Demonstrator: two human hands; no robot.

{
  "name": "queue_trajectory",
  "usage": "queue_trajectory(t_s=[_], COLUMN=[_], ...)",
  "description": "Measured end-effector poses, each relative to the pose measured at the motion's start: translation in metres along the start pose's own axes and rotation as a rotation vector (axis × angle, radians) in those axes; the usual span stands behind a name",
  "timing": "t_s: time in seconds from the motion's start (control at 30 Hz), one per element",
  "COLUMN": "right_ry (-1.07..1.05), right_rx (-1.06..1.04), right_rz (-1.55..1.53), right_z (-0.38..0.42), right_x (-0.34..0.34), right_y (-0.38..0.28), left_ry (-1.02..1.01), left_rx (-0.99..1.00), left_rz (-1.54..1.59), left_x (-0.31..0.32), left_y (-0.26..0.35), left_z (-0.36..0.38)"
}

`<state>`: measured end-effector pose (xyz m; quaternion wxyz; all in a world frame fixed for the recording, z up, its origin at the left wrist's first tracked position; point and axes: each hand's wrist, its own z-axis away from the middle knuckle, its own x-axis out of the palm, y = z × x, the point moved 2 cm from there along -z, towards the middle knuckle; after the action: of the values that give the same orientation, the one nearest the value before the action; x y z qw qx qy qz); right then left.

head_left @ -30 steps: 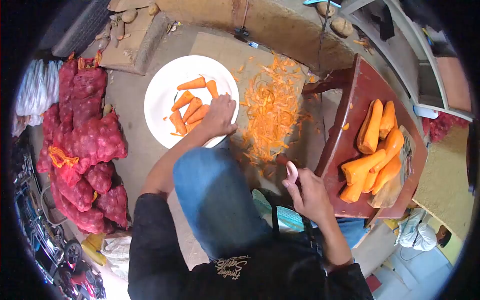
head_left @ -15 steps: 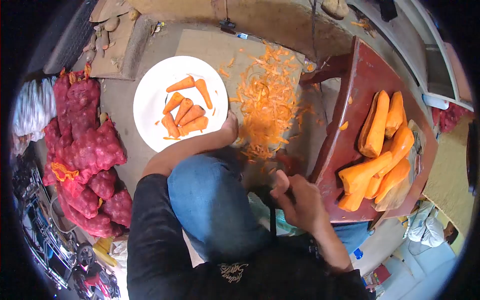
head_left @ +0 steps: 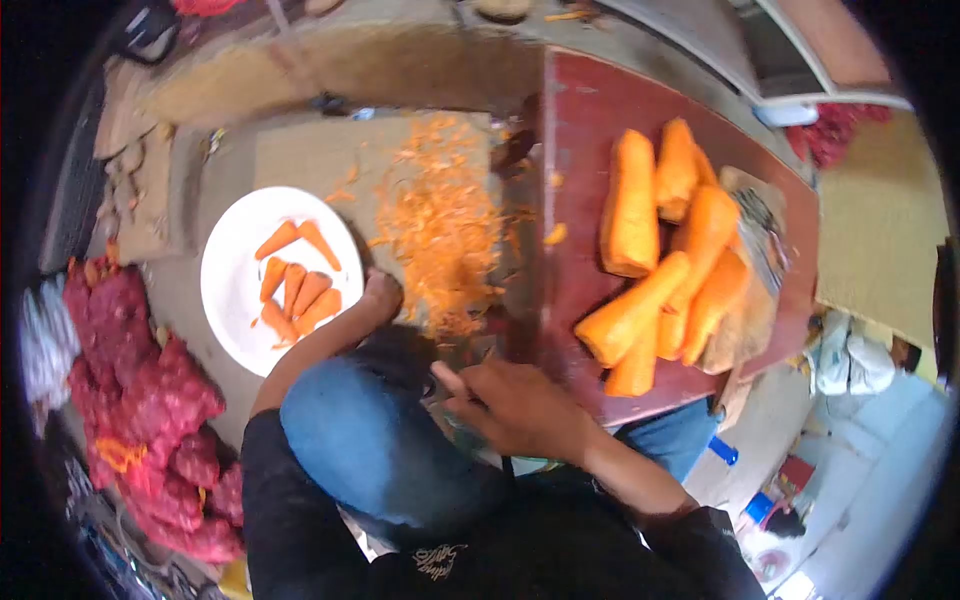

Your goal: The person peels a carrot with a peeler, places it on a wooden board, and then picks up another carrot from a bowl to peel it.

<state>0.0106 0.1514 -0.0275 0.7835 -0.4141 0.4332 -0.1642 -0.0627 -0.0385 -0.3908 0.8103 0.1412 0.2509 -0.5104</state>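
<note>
My left hand point(head_left: 383, 293) is beside the right rim of a round white plate point(head_left: 225, 325), fingers curled in and partly hidden. Several small carrot pieces point(head_left: 291, 290) lie on that plate. Over by my knee, my right hand point(head_left: 515, 400) is closed with the thumb sticking out. Something dark shows between its thumb and fingers, and I cannot tell what it is. Beyond both hands, a heap of orange carrot peelings point(head_left: 440, 220) covers part of a flat sheet point(head_left: 285, 165) on the floor.
A red wooden table point(head_left: 585, 100) stands at the right, with several large peeled carrots point(head_left: 632, 205) and a wooden board point(head_left: 765, 200) on it. Red mesh sacks point(head_left: 150, 390) fill the left side. Brownish roots point(head_left: 125, 185) rest on cardboard at the far left.
The view has turned to the right, so plate and peelings appear further left and the table nearer the middle. Both hands keep roughly their places, the right still closed.
</note>
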Motion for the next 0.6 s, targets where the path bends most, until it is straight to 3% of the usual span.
queue_trajectory(t_s=[0.13,0.23,0.27,0.43,0.47,0.57,0.6], right_ry=[0.012,0.007,0.005,0.269,0.322,0.08,0.076], right_rx=[-0.075,-0.062,-0.054,-0.161,-0.185,0.044,0.002], right_rz=[0.017,-0.073,-0.112,0.007,-0.01,-0.294,-0.441], right_z=[0.002,0.004,0.006,0.011,0.015,0.023,0.036], right_x=[0.005,0.005,0.007,0.014,0.01,0.003,0.002], right_y=[0.003,0.007,0.009,0.008,0.006,0.005,0.007], left_ry=[0.049,0.355,0.602,0.904,0.951,1.057,1.08], left_rx=[0.04,0.056,0.088,0.021,0.085,0.151,0.141], left_rz=[0.186,0.347,0.407,1.187,1.312,1.533,1.516], left_x=[-0.032,-0.043,-0.047,-0.179,-0.193,-0.244,-0.259], left_y=[-0.005,-0.018,-0.028,-0.091,-0.106,-0.135,-0.141], left_z=[0.025,0.028,0.032,0.131,0.141,0.191,0.206])
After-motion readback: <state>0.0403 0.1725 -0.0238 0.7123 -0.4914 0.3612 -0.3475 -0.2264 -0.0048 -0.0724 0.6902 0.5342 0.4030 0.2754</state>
